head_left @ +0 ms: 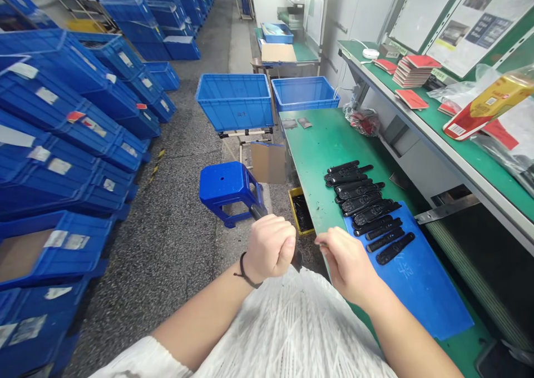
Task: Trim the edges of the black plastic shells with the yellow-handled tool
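My left hand (270, 245), a dark band at its wrist, is closed round a long black plastic part (258, 212); one end sticks out beyond the knuckles and the other shows below the fist. Just to the right, at the edge of the green table (307, 154), my right hand (347, 260) has its fingers curled in a pinch. Whatever lies between those fingertips is hidden or too small to name. Similar long black parts (367, 208) lie in an uneven row on the table, the nearer ones on a blue sheet (421, 289).
A blue stool (223, 182) stands on the floor ahead, with blue bins (233, 103) behind it. Below the table edge sits a yellow-rimmed box (294, 211). Stacked blue crates (62, 128) line the left. The right-hand shelf (400, 103) holds red pads and a yellow-red box.
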Demonstrator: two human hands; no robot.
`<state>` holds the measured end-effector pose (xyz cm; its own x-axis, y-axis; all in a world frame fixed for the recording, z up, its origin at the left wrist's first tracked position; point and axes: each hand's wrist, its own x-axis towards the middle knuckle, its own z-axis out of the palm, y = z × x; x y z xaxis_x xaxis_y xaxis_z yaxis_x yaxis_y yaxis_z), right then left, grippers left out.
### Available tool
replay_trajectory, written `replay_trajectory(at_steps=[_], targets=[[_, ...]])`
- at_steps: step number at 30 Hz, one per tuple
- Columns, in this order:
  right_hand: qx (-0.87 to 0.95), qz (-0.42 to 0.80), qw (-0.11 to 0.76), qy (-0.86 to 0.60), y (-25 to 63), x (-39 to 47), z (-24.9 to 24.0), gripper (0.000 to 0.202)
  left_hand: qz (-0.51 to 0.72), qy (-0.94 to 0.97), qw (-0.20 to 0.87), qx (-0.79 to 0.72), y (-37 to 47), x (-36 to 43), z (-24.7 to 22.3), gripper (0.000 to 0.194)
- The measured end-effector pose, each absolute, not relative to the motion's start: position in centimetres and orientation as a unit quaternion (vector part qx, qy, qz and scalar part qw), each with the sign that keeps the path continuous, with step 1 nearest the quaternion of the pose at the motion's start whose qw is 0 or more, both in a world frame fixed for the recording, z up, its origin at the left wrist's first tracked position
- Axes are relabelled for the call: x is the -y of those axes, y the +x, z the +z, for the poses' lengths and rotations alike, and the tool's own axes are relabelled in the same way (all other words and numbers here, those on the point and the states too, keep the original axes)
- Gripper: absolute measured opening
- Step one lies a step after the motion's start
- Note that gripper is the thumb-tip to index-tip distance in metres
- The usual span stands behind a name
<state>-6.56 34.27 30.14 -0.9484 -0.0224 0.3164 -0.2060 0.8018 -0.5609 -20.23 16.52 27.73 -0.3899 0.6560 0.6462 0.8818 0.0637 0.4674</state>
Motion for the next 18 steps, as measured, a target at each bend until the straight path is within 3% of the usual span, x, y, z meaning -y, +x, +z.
replay_trajectory(at_steps=[5, 18], targets=[[0.95, 0.268, 0.15, 0.05, -6.1, -32.2, 30.3, 0.065, -0.39, -0.553, 0.177, 0.715, -20.2, -16.6, 28.5, 0.022], [0.949, 0.178, 0.25, 0.073, -6.5, -31.7, 30.2, 0.053, -0.37, -0.511, 0.183, 0.754, -19.4, -16.9, 28.6, 0.027]])
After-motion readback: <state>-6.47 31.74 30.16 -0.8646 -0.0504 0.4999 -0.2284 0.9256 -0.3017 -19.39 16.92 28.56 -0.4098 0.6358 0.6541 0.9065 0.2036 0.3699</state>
